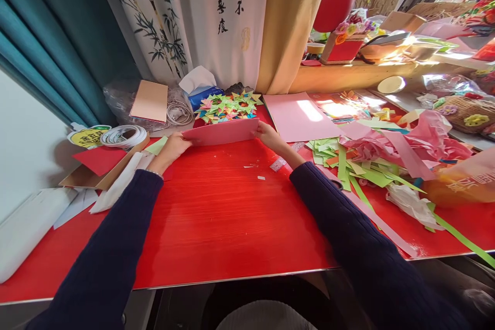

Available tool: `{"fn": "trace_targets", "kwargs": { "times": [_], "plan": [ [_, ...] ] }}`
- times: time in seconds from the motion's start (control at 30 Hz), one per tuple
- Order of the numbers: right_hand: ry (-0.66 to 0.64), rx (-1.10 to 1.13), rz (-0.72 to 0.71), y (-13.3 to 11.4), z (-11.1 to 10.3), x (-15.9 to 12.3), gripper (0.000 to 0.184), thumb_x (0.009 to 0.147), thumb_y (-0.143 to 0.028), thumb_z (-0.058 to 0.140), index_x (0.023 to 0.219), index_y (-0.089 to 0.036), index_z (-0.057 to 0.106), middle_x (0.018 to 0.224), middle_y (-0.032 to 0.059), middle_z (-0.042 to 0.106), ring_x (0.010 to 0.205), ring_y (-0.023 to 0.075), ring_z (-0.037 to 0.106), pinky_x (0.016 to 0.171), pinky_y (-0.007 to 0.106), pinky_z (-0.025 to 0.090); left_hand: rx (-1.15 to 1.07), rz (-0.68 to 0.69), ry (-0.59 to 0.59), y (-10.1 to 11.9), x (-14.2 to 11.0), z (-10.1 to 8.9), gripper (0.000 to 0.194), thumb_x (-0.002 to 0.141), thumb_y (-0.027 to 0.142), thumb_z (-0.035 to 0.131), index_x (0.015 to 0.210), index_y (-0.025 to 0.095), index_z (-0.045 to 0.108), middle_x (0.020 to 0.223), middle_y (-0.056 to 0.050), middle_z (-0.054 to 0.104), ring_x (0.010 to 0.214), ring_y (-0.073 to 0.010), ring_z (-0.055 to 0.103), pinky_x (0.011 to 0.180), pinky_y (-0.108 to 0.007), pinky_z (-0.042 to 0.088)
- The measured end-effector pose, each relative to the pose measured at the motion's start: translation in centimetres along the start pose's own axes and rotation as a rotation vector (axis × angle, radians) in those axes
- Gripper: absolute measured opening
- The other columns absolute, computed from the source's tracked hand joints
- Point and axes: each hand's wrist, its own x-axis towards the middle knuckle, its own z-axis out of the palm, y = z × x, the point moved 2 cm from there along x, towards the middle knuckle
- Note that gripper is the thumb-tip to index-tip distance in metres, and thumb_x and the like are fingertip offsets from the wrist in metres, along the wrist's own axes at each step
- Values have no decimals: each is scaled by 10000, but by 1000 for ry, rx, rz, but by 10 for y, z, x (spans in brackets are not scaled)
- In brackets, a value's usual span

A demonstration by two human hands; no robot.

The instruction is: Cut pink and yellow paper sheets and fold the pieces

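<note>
A pink paper sheet point(221, 132) is held up over the far part of the red table point(216, 221). My left hand point(172, 147) grips its left end and my right hand point(269, 136) grips its right end, fingers closed on the edges. Both arms wear dark blue sleeves. Just behind the sheet lies a pile of small colourful folded paper pieces point(226, 105). A few tiny paper scraps point(251, 166) lie on the table below the sheet.
A larger pink sheet point(299, 116) lies to the right. Green and pink paper strips point(363, 162) clutter the right side. At left sit a cardboard box with red paper point(100, 162), tape rolls point(124, 135) and a tissue pack point(199, 85). Curtains hang behind.
</note>
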Motion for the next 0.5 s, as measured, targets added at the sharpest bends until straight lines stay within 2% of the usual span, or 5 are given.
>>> {"fn": "trace_targets", "kwargs": {
  "times": [0.1, 0.2, 0.33, 0.5],
  "plan": [
    [9, 6, 49, -5, 0, -3, 144, 747, -193, 550, 882, -179, 597, 887, 49, 664, 927, 231, 579, 806, 369, 488, 14, -34, 26, 4, -1, -3, 411, 451, 322, 840, 800, 134, 733, 808, -52, 726, 860, -254, 634, 836, -345, 482],
    [-3, 26, 114, -18, -3, -6, 20, 771, -182, 556, 785, -173, 567, 762, 39, 625, 769, 196, 601, 698, 324, 519, -8, -79, 69, 15, -3, -7, 378, 500, 333, 829, 805, 137, 722, 820, -58, 719, 804, -218, 639, 777, -313, 503],
    [-78, 77, 218, -43, -16, -11, 166, 818, -120, 510, 662, -170, 484, 571, 4, 503, 516, 105, 527, 560, 253, 503, -88, -215, 16, 35, -3, -12, 303, 558, 308, 809, 767, 124, 689, 741, -63, 685, 567, -129, 604, 594, -252, 526],
    [-151, 88, 333, -64, -35, -19, 255, 807, -65, 522, 591, -172, 438, 455, -47, 381, 413, 50, 343, 434, 200, 397, -132, -398, -26, 46, -4, -16, 187, 552, 195, 796, 669, 140, 661, 628, -35, 635, 511, -105, 580, 477, -192, 500]
  ]
}}
